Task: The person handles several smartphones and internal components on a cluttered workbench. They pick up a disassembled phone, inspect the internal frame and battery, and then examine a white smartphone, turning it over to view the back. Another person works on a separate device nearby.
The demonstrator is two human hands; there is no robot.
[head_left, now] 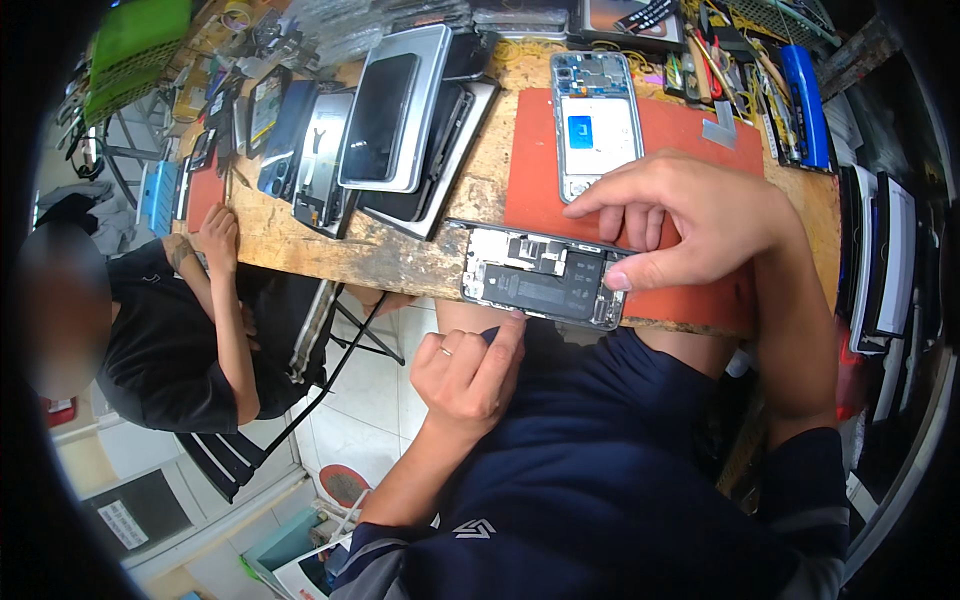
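An opened smartphone (540,280), with its dark battery and silvery inner parts showing, lies at the bench's front edge and partly overhangs it. My right hand (700,215) reaches over its right end. The thumb presses on that end, and the curled middle fingers are close to the far side. Its index finger stretches toward a second phone frame (600,130) with a blue square sticker, beyond the first phone. Below the opened phone is my left hand (465,380), fingers curled and index fingertip at the near edge. Whatever its curled fingers may hold is hidden.
A red-orange mat (690,150) covers part of the wooden bench (390,252). Stacked phones and trays (395,110) stand to the left. Tools (715,70) and a blue case (805,105) are at the far right. Another person (170,330) sits at the left, one hand on the bench.
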